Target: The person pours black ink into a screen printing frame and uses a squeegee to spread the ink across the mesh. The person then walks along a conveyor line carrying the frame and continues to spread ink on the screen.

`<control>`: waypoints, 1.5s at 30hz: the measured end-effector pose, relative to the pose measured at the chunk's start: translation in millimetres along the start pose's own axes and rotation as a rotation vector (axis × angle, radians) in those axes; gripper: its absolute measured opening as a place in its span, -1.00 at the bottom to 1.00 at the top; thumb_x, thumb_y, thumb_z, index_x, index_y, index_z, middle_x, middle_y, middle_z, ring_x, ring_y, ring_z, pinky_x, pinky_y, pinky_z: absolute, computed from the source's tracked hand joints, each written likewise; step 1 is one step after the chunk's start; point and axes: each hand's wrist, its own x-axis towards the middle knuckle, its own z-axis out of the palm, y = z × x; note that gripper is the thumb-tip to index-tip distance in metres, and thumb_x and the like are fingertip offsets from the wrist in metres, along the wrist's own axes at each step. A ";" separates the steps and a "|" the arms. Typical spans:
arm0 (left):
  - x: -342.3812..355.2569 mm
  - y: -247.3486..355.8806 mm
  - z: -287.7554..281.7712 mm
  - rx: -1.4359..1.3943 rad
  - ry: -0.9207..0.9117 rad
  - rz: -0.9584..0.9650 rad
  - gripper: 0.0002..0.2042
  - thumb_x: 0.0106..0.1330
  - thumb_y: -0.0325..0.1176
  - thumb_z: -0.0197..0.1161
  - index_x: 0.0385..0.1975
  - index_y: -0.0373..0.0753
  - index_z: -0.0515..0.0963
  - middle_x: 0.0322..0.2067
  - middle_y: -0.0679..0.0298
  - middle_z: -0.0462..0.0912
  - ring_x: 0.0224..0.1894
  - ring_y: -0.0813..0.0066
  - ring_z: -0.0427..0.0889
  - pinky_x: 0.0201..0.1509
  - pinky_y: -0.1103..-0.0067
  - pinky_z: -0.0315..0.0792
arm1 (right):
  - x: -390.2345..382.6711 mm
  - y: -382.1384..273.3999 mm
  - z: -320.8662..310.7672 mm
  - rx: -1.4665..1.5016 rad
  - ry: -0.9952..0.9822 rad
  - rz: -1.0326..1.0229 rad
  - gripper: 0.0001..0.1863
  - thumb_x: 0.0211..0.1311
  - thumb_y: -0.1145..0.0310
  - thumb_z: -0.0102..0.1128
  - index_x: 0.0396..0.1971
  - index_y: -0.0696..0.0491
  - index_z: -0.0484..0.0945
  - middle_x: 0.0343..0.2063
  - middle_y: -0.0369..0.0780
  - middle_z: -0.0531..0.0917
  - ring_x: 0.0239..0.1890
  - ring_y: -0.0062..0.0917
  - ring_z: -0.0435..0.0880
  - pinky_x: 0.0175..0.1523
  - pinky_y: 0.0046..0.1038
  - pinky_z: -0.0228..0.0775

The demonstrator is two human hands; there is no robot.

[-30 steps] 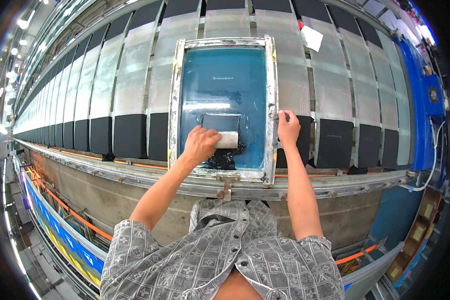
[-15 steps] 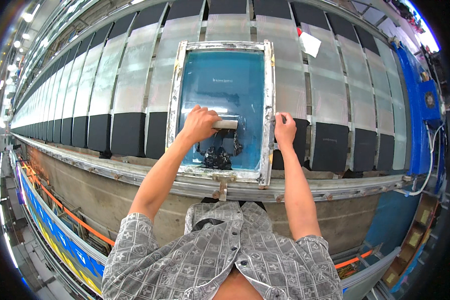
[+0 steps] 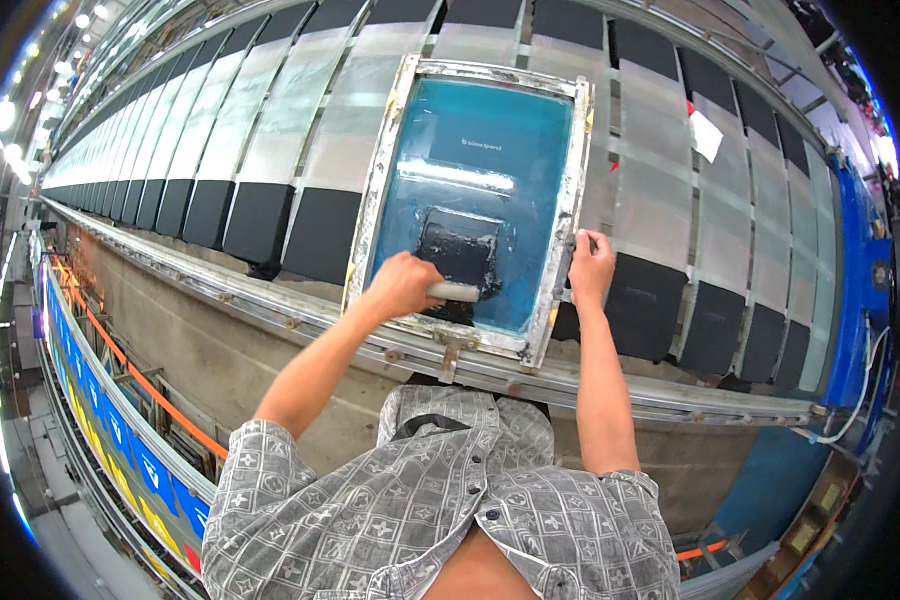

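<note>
A screen printing frame (image 3: 366,232) with pale, ink-stained bars and blue mesh (image 3: 490,115) lies across the row of boards in front of me. My left hand (image 3: 402,286) is closed round a squeegee with a pale handle (image 3: 456,292), low on the mesh near the frame's close end. Just beyond the squeegee is a dark rectangle (image 3: 457,250) edged with black ink. Most of the blade and the ink under it are hidden. My right hand (image 3: 592,268) is closed at the frame's right bar, its thumb and fingers pinched against that edge.
Long boards with black fabric ends (image 3: 260,222) stretch to both sides. A metal rail (image 3: 610,390) runs along their near edge, close to my body. At the right stands a blue machine (image 3: 855,270) with a white cable. A white paper piece (image 3: 705,135) lies on a board.
My left hand has drawn the squeegee toward me, to the near end of the mesh. A dark rectangle now shows behind it. My right hand stays at the frame's edge; the view has tilted.
</note>
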 end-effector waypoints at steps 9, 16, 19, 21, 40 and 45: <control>41.8 -67.7 -13.1 -0.190 -0.582 -0.009 -0.51 -0.15 0.04 0.52 -0.28 -0.19 0.73 -0.36 0.01 0.73 -0.27 0.02 0.70 -0.15 0.30 0.54 | -27.4 -21.2 44.5 -0.106 0.041 -0.055 -0.73 0.24 0.23 0.23 -0.25 0.14 0.65 -0.39 -0.15 0.73 -0.33 -0.47 0.69 -0.15 -0.43 0.46; 58.9 -71.0 -62.5 -0.014 -0.252 0.010 -0.67 -0.08 -0.10 0.50 -0.36 -0.15 0.71 -0.42 0.21 0.71 -0.30 0.09 0.67 -0.15 0.27 0.50 | -34.9 -27.5 43.7 -0.165 0.049 -0.043 -0.72 0.25 0.20 0.21 -0.24 0.12 0.64 -0.33 -0.08 0.72 -0.22 -0.26 0.72 -0.10 -0.34 0.47; 60.9 -81.9 -50.7 0.107 0.095 0.248 -0.76 -0.06 -0.22 0.47 -0.36 -0.10 0.70 -0.34 0.30 0.70 -0.29 0.19 0.66 -0.07 0.34 0.43 | -34.5 -28.1 52.2 -0.252 0.064 -0.052 -0.72 0.24 0.19 0.20 -0.24 0.10 0.64 -0.32 -0.04 0.72 -0.21 -0.17 0.71 -0.09 -0.29 0.47; 63.0 -83.0 -40.9 0.132 0.127 0.234 -0.73 -0.10 -0.33 0.46 -0.32 -0.06 0.70 -0.28 0.36 0.69 -0.27 0.29 0.65 -0.03 0.41 0.37 | -31.2 -27.3 51.9 -0.241 0.032 -0.020 -0.72 0.24 0.17 0.19 -0.24 0.08 0.64 -0.34 -0.02 0.71 -0.21 -0.12 0.70 -0.08 -0.26 0.47; -16.6 -46.1 -6.2 0.104 0.040 0.122 -0.70 -0.13 -0.40 0.43 -0.31 -0.07 0.68 -0.34 0.34 0.71 -0.33 0.35 0.66 -0.12 0.43 0.40 | -30.7 -31.6 50.2 -0.220 0.050 -0.040 -0.72 0.26 0.16 0.20 -0.26 0.08 0.65 -0.47 -0.09 0.70 -0.35 -0.29 0.71 -0.19 -0.33 0.47; 34.1 -63.8 -28.8 0.118 0.196 0.139 -0.70 -0.13 -0.35 0.48 -0.30 -0.05 0.69 -0.36 0.34 0.72 -0.29 0.31 0.66 -0.10 0.40 0.42 | -29.0 -31.3 46.4 -0.246 0.058 -0.026 -0.71 0.26 0.17 0.19 -0.25 0.10 0.64 -0.36 -0.03 0.71 -0.24 -0.16 0.71 -0.11 -0.28 0.47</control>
